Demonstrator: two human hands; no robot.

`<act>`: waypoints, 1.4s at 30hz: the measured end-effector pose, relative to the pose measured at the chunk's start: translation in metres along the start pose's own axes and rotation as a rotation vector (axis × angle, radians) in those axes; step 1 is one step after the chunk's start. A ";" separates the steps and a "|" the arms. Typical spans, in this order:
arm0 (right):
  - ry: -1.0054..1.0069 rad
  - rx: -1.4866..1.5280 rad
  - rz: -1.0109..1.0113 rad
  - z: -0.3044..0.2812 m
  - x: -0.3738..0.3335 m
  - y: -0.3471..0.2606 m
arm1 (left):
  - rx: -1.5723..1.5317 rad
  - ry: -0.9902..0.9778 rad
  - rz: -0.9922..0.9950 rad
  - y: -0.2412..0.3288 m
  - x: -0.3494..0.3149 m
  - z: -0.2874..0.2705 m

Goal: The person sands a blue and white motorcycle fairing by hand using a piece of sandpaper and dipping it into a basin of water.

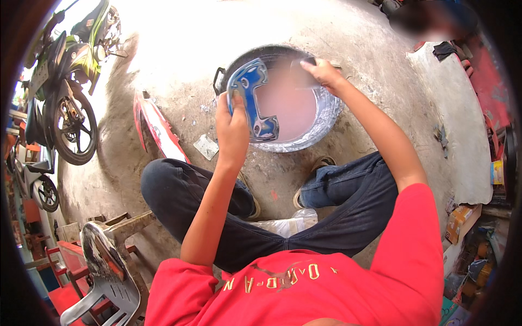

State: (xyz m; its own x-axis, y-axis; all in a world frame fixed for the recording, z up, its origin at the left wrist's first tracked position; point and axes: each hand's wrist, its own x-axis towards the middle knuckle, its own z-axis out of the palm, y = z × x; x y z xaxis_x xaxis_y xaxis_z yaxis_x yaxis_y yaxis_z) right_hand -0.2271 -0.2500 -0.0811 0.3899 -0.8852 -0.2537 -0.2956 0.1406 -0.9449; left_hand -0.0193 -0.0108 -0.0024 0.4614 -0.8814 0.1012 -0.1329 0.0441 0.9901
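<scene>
My left hand (231, 122) grips a glossy blue curved panel (252, 96) with a notched side, its thumb lying over the panel's edge. The panel is held up over the left part of a round dark basin (326, 117) of cloudy pinkish water. Above the basin's far right rim, my right hand (324, 75) is closed on a flat dark piece (305, 71), blurred by motion, whose kind I cannot make out. That piece is apart from the panel. Part of the basin's left rim is hidden behind the panel.
A red and white panel (160, 130) lies on the concrete floor left of the basin. Motorcycles (73, 117) stand at the far left. A worn plastic chair (111, 271) is at the lower left. A cardboard box (462, 223) sits at the right.
</scene>
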 end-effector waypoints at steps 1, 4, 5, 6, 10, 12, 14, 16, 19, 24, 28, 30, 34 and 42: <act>-0.029 -0.006 0.018 0.009 0.006 0.009 | -0.126 0.063 -0.103 -0.006 0.002 -0.002; 0.016 -0.173 0.010 0.018 0.037 0.073 | -0.379 0.087 -0.298 -0.006 0.007 -0.004; 0.073 -0.319 -0.029 0.032 0.043 0.092 | -0.429 0.140 -0.326 -0.008 0.009 -0.006; 0.124 -0.460 -0.069 0.052 0.044 0.112 | -0.472 0.198 -0.355 -0.011 0.010 -0.010; 0.180 -0.526 0.018 0.106 0.042 0.222 | -0.496 0.271 -0.512 0.001 0.011 -0.004; 0.126 -0.502 0.105 0.128 0.041 0.264 | -0.566 0.266 -0.512 0.001 0.010 -0.003; 0.054 -0.480 0.182 0.148 0.038 0.280 | -0.603 0.292 -0.494 0.000 0.010 -0.005; 0.030 -0.499 0.214 0.155 0.034 0.286 | -0.654 0.242 -0.478 -0.009 0.011 -0.004; -0.060 -0.283 0.316 0.164 0.033 0.258 | -0.696 0.295 -0.505 -0.015 0.011 -0.007; -0.078 0.346 0.468 0.127 0.027 0.182 | -0.742 0.338 -0.550 -0.005 0.015 -0.007; -0.152 0.358 0.316 0.081 0.033 0.090 | -0.756 0.305 -0.495 -0.005 0.017 -0.004; -0.198 0.302 0.189 0.064 0.032 0.035 | -0.775 0.272 -0.467 -0.015 0.020 0.000; -0.288 -0.059 -0.035 0.065 0.006 -0.068 | -0.799 0.283 -0.435 -0.014 0.026 0.006; -0.090 -0.569 -0.997 0.119 -0.134 -0.067 | -1.065 0.134 -0.532 0.007 0.031 0.007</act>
State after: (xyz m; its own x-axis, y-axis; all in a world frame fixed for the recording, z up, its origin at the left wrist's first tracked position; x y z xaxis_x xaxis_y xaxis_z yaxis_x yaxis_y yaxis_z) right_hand -0.1558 -0.0883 -0.0085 0.7257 -0.4522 0.5186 -0.1627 -0.8451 -0.5093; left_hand -0.0117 -0.0410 0.0069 0.3346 -0.8541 -0.3982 0.8659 0.1119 0.4875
